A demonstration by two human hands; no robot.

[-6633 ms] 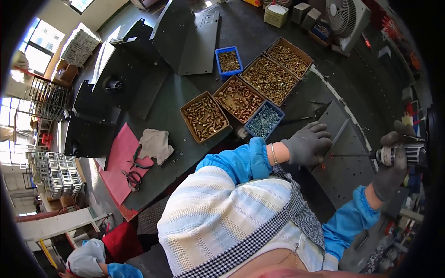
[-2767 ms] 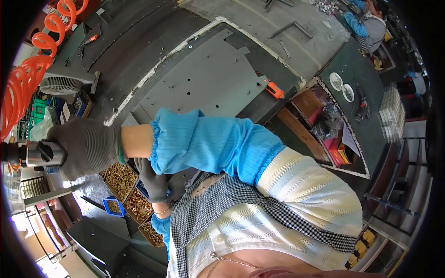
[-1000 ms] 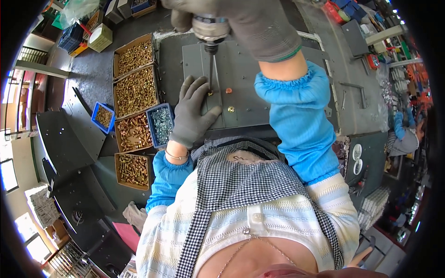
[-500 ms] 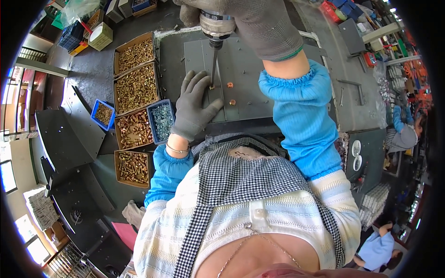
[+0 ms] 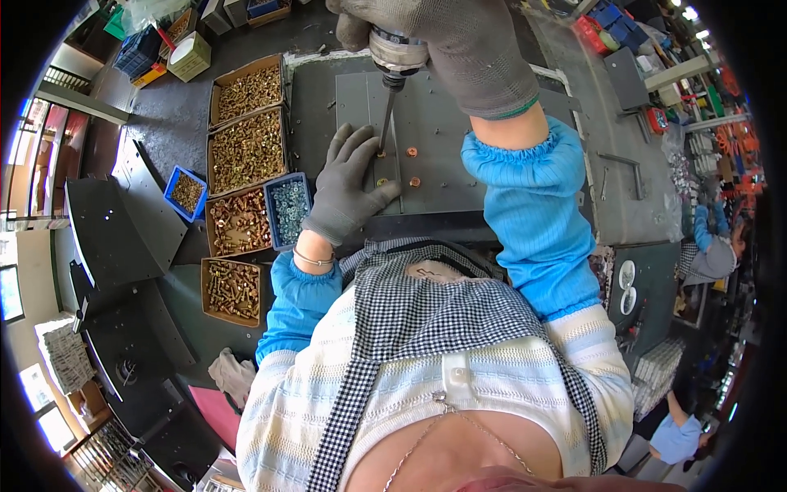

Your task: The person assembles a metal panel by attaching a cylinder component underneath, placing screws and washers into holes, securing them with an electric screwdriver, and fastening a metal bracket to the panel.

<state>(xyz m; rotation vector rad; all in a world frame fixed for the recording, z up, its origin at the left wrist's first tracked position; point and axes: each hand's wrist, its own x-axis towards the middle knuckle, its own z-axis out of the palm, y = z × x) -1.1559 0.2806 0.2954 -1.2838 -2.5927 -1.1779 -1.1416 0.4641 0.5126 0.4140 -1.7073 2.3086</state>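
My right hand (image 5: 471, 53), in a grey glove, grips a power screwdriver (image 5: 400, 54) at the top of the view. Its long bit (image 5: 388, 115) slants down to a small brass-coloured screw (image 5: 380, 153) on a dark grey metal panel (image 5: 471, 168). Beside the bit's tip, my gloved left hand (image 5: 344, 189) rests on the panel, fingers flat and thumb spread, holding nothing. Just above that thumb sits another brass-coloured screw (image 5: 383, 181). Two copper-coloured fasteners, one farther (image 5: 411, 152) and one nearer (image 5: 414, 182), stand right of the bit.
Left of the panel stand cardboard boxes of brass-coloured screws (image 5: 246, 152), a box of copper-coloured bolts (image 5: 238, 223) and a blue bin of silvery hardware (image 5: 288, 211). An L-shaped metal bar (image 5: 627, 168) lies to the right. Another person (image 5: 709, 250) works at far right.
The screwdriver's body has tilted a little to the right while its tip stays at the same screw. My left thumb has slid slightly toward me, uncovering a screw.
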